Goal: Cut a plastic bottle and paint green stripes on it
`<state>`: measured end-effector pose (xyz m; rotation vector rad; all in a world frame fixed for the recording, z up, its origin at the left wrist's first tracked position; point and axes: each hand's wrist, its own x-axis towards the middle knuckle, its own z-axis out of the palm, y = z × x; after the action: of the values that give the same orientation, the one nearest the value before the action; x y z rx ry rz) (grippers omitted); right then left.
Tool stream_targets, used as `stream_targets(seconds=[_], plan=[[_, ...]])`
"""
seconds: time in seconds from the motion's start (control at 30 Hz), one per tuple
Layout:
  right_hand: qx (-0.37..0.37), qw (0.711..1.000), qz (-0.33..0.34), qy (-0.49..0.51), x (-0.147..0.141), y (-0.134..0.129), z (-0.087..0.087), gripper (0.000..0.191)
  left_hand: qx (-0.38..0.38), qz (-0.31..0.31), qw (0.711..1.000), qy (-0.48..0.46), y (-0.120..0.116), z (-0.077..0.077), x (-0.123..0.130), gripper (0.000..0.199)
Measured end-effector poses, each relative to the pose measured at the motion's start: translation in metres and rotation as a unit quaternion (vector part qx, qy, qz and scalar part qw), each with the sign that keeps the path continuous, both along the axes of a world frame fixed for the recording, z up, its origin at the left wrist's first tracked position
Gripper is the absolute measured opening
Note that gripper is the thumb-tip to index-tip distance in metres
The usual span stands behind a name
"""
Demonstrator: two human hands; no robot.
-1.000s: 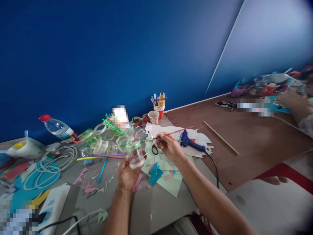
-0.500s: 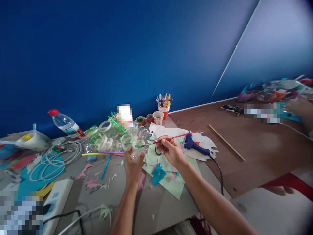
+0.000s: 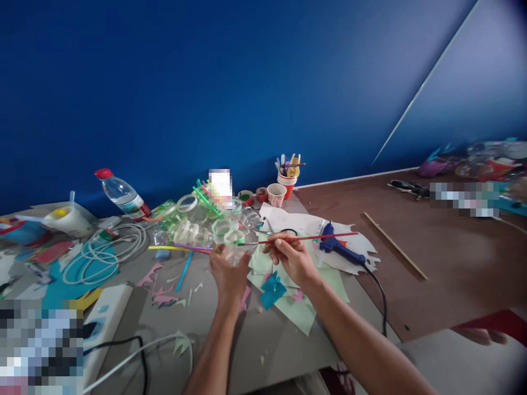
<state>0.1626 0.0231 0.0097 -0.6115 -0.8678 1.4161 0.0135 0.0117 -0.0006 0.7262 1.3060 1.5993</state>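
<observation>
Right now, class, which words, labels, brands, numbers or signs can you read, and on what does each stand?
No text can be read.
Red-capped bottle: its label is too small and blurred.
Patterned paper cup: any lettering is too blurred.
Clear container in the left hand: no lettering visible.

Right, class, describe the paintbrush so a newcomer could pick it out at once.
Below the blue wall, find the grey table. Over it, the right hand grips the paintbrush. Its long, straight red handle sets it apart from the blue glue gun nearby.
</observation>
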Motion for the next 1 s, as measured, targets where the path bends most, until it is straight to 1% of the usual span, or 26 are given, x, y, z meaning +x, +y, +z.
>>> stream_targets(seconds=[0.03, 0.07, 0.1, 0.17, 0.23, 0.3, 0.4, 0.47, 0.53, 0.63, 0.73, 0.8, 0.87, 1.0], plan=[[0.000, 1.000, 0.001, 0.002, -0.0001, 0.0000, -0.0001, 0.018, -0.002, 0.028, 0.998, 0.060, 0.0005, -0.0011, 0.0003, 0.060], [0.001, 1.000, 0.002, 0.002, -0.0002, 0.0000, -0.0002, 0.018, -0.002, 0.057, 0.990, 0.132, 0.0009, -0.0020, 0.0007, 0.060], [0.002, 1.000, 0.004, 0.000, -0.0003, 0.0000, -0.0002, 0.018, -0.001, 0.072, 0.979, 0.193, 0.0012, -0.0028, 0.0012, 0.059], [0.007, 1.000, 0.008, -0.006, -0.0006, 0.0000, -0.0005, 0.018, 0.002, 0.066, 0.960, 0.271, 0.0012, -0.0037, 0.0016, 0.059], [0.012, 1.000, 0.008, -0.013, -0.0009, 0.0002, -0.0013, 0.019, -0.001, 0.049, 0.946, 0.321, 0.0004, -0.0034, 0.0008, 0.056], [0.013, 1.000, 0.004, -0.017, -0.0009, 0.0005, -0.0025, 0.019, -0.012, 0.010, 0.947, 0.322, -0.0008, -0.0017, -0.0009, 0.044], [0.013, 1.000, 0.001, -0.017, -0.0003, 0.0009, -0.0040, 0.018, -0.036, -0.062, 0.968, 0.240, -0.0020, 0.0022, -0.0033, 0.024], [0.013, 1.000, 0.003, -0.014, 0.0004, 0.0010, -0.0041, 0.018, -0.043, -0.079, 0.976, 0.196, -0.0022, 0.0041, -0.0040, 0.018], [0.012, 1.000, 0.003, -0.012, 0.0010, 0.0010, -0.0034, 0.017, -0.036, -0.072, 0.980, 0.181, -0.0023, 0.0047, -0.0040, 0.016], [0.014, 1.000, -0.002, -0.008, 0.0018, 0.0009, -0.0015, 0.016, -0.014, -0.068, 0.981, 0.180, -0.0025, 0.0044, -0.0035, 0.020], [0.020, 1.000, -0.005, -0.009, 0.0022, 0.0010, -0.0001, 0.016, 0.002, -0.065, 0.970, 0.234, -0.0025, 0.0045, -0.0026, 0.032], [0.025, 1.000, -0.005, -0.009, 0.0023, 0.0010, 0.0000, 0.016, -0.009, -0.043, 0.961, 0.272, -0.0021, 0.0044, -0.0016, 0.041], [0.030, 1.000, -0.005, -0.008, 0.0021, 0.0011, -0.0006, 0.016, -0.028, -0.011, 0.957, 0.289, -0.0014, 0.0036, -0.0003, 0.049], [0.036, 0.999, -0.009, -0.016, 0.0010, 0.0005, -0.0024, 0.014, -0.052, 0.048, 0.939, 0.336, 0.0000, -0.0007, 0.0018, 0.058]])
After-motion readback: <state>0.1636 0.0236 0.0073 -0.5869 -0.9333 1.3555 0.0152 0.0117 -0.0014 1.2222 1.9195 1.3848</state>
